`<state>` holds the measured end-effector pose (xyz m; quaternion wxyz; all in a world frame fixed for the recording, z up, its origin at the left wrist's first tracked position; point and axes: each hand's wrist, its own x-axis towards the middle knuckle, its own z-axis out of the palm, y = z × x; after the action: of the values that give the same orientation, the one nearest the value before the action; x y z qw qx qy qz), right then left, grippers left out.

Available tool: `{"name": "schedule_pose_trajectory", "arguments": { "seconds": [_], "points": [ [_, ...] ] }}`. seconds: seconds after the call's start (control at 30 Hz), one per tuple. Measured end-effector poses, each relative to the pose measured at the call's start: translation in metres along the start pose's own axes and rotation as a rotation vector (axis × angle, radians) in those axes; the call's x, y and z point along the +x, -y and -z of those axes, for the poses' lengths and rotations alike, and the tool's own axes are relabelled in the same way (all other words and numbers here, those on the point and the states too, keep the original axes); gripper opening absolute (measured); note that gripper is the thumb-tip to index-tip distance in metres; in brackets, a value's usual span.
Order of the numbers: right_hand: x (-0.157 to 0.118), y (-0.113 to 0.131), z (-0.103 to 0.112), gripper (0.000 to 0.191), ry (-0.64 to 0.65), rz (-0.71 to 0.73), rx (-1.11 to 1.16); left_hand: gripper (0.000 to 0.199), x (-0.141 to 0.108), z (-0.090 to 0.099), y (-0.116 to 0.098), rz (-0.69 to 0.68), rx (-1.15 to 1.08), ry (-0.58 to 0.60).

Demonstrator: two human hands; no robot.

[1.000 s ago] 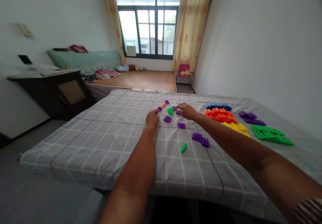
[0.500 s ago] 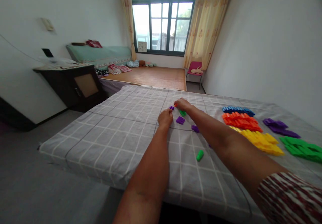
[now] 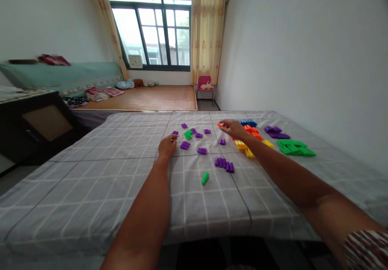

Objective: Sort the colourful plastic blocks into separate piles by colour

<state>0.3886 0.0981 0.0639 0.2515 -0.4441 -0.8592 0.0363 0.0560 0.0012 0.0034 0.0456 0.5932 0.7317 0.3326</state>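
My left hand (image 3: 167, 146) is closed at the fingertips around a small purple plastic piece (image 3: 175, 133), above the checked cloth. Farther right, my right hand (image 3: 234, 129) pinches a small orange plastic piece (image 3: 219, 125) beside the sorted rows. Between the hands lie scattered purple pieces (image 3: 199, 135) and a green piece (image 3: 188, 134). Nearer to me are a joined purple group (image 3: 224, 164) and a single green piece (image 3: 205, 178). My right hand and forearm partly cover the orange row (image 3: 254, 132) and the yellow row (image 3: 241, 145).
Blue pieces (image 3: 247, 123), a purple stack (image 3: 275, 132) and a green stack (image 3: 295, 148) lie on the right of the bed-like surface (image 3: 100, 173) under the checked cloth. Beyond it are a mat-covered bed (image 3: 157, 96), a pink chair (image 3: 205, 82) and a dark cabinet (image 3: 45, 118).
The view has turned to the right. My right hand has moved away from my left, toward the sorted rows, carrying the orange piece. My left hand still holds the purple piece.
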Motion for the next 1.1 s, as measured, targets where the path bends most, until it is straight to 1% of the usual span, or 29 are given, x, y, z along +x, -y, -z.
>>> {"name": "schedule_pose_trajectory", "arguments": {
  "seconds": [0.07,0.1,0.17,0.23,0.27,0.33,0.43,0.5,0.57,0.6,0.63,0.67,0.77,0.83,0.9,0.93,1.0,1.07,1.1],
  "points": [
    [-0.019,-0.052,0.031,0.031,-0.063,-0.229,-0.090,0.031,-0.001,-0.002,-0.004,-0.051,-0.008,-0.003],
    [-0.028,-0.075,0.043,0.029,-0.073,-0.325,-0.138,0.032,-0.002,-0.003,-0.007,-0.074,-0.005,0.001],
    [-0.044,-0.109,0.059,0.025,-0.027,-0.430,-0.212,0.031,-0.004,-0.006,-0.011,-0.122,0.015,0.013],
    [-0.056,-0.128,0.063,0.023,0.027,-0.443,-0.250,0.030,-0.006,-0.007,-0.014,-0.150,0.046,0.021],
    [-0.061,-0.132,0.062,0.024,0.041,-0.436,-0.262,0.030,-0.007,-0.007,-0.014,-0.153,0.058,0.022],
    [-0.066,-0.132,0.057,0.027,0.056,-0.433,-0.285,0.032,-0.009,-0.006,-0.013,-0.141,0.059,0.018],
    [-0.065,-0.121,0.052,0.032,0.085,-0.448,-0.324,0.034,-0.011,-0.005,-0.010,-0.111,0.031,0.002],
    [-0.059,-0.106,0.051,0.037,0.046,-0.425,-0.340,0.033,-0.011,-0.005,-0.009,-0.103,0.019,0.002],
    [-0.050,-0.085,0.050,0.038,-0.016,-0.342,-0.330,0.029,-0.012,-0.005,-0.011,-0.122,0.020,0.021],
    [-0.046,-0.071,0.048,0.036,-0.020,-0.283,-0.313,0.028,-0.013,-0.006,-0.013,-0.143,0.020,0.039],
    [-0.042,-0.055,0.046,0.034,0.008,-0.215,-0.287,0.027,-0.013,-0.006,-0.015,-0.169,0.020,0.062],
    [-0.039,-0.039,0.043,0.031,0.072,-0.142,-0.250,0.027,-0.013,-0.006,-0.017,-0.200,0.019,0.089],
    [-0.037,0.010,0.031,0.028,0.350,0.050,-0.091,0.030,-0.015,-0.007,-0.021,-0.262,0.025,0.143],
    [-0.043,0.035,0.024,0.031,0.512,0.109,0.001,0.030,-0.015,-0.008,-0.020,-0.262,0.049,0.142],
    [-0.053,0.052,0.017,0.039,0.629,0.122,0.026,0.029,-0.014,-0.008,-0.018,-0.254,0.077,0.140],
    [-0.059,0.058,0.015,0.043,0.667,0.132,0.013,0.028,-0.014,-0.009,-0.017,-0.252,0.089,0.144],
    [-0.069,0.063,0.009,0.047,0.687,0.173,-0.029,0.028,-0.012,-0.010,-0.016,-0.251,0.101,0.157],
    [-0.076,0.063,0.004,0.043,0.651,0.212,-0.036,0.027,-0.011,-0.010,-0.016,-0.248,0.103,0.160],
    [-0.077,0.062,0.002,0.042,0.624,0.208,-0.021,0.027,-0.011,-0.011,-0.016,-0.246,0.101,0.159]
  ]
}}
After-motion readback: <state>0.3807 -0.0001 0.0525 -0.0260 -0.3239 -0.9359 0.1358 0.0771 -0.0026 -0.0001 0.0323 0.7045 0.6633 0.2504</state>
